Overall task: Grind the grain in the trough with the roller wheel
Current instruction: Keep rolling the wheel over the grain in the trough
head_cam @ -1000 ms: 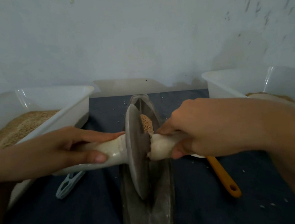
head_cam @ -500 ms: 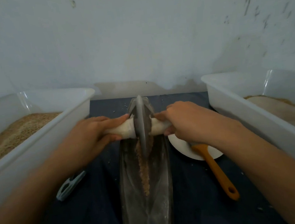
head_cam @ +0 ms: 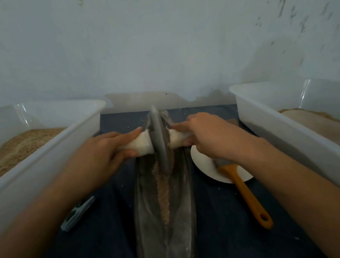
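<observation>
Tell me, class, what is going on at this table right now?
A person is grinding grain in a long dark metal trough with a grey disc-shaped roller wheel. The left hand and right hand each grip one end of the wheel's white axle handle. The wheel stands at the trough's far end, with a strip of tan grain lying along the groove nearer the person. White plastic tubs flank the trough, and an orange-handled brush rests on a white plate.

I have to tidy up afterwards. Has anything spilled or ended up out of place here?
A little: pale specks are scattered on the dark cloth, near the trough's far end and beside the plate. The grain itself stays in the trough's groove.
</observation>
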### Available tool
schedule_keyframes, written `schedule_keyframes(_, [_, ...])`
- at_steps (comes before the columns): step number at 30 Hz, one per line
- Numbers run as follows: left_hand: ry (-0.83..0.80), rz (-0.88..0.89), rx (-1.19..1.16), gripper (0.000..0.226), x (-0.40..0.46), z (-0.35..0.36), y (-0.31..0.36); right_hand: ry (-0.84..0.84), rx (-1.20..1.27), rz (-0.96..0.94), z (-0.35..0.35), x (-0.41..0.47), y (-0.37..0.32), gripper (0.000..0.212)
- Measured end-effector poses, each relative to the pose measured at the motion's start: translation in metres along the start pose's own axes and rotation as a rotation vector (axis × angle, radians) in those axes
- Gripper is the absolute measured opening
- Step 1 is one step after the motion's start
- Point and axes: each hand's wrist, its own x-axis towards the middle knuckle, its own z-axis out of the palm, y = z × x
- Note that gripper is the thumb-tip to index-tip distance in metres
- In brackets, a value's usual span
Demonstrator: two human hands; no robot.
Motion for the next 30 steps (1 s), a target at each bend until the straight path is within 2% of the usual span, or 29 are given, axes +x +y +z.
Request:
schedule_keyframes(2, [0.113, 0.087, 0.163, 0.055, 0.005, 0.008, 0.005, 0.045, 0.036, 0.025, 0.01, 0.0, 0.008, 0.059])
schedule_keyframes(4, [0.101, 0.132, 0.165, 0.057, 0.006, 0.008, 0.007, 0.035, 0.042, 0.024, 0.011, -0.003, 0.009, 0.056])
schedule_keyframes(6, [0.033, 0.11, 0.031, 0.059, 0.002, 0.001, 0.002, -0.004, 0.006, -0.015, 0.002, -0.007, 0.003, 0.049])
schedule_keyframes(10, [-0.276, 0.048, -0.329, 0.054, -0.016, -0.024, -0.013, -0.133, -0.081, -0.15, -0.032, -0.029, -0.019, 0.033])
schedule_keyframes(12, [-0.331, 0.095, -0.446, 0.052, -0.023, -0.033, -0.015, -0.183, -0.053, -0.22, -0.047, -0.045, -0.026, 0.034])
schedule_keyframes(14, [-0.354, 0.119, -0.463, 0.049, -0.025, -0.037, -0.013, -0.193, -0.036, -0.243, -0.053, -0.052, -0.028, 0.033])
schedule_keyframes(17, [-0.265, 0.069, -0.296, 0.044, -0.016, -0.028, -0.008, -0.144, -0.064, -0.142, -0.034, -0.035, -0.024, 0.03])
schedule_keyframes(20, [-0.089, -0.022, -0.129, 0.053, -0.004, -0.008, -0.002, -0.033, -0.063, -0.023, -0.008, -0.008, -0.01, 0.042])
schedule_keyframes(22, [0.033, 0.014, 0.028, 0.057, 0.003, 0.004, 0.002, 0.031, -0.027, 0.014, 0.003, 0.0, -0.002, 0.052])
schedule_keyframes(24, [0.086, 0.072, 0.103, 0.059, 0.006, 0.008, 0.005, 0.045, 0.01, 0.024, 0.008, 0.0, 0.003, 0.054])
schedule_keyframes(27, [0.005, 0.074, -0.036, 0.056, 0.002, -0.001, 0.0, -0.03, -0.013, -0.009, -0.002, -0.008, -0.002, 0.043])
schedule_keyframes(30, [-0.214, 0.054, -0.263, 0.051, -0.01, -0.019, -0.012, -0.13, -0.066, -0.087, -0.025, -0.024, -0.016, 0.038])
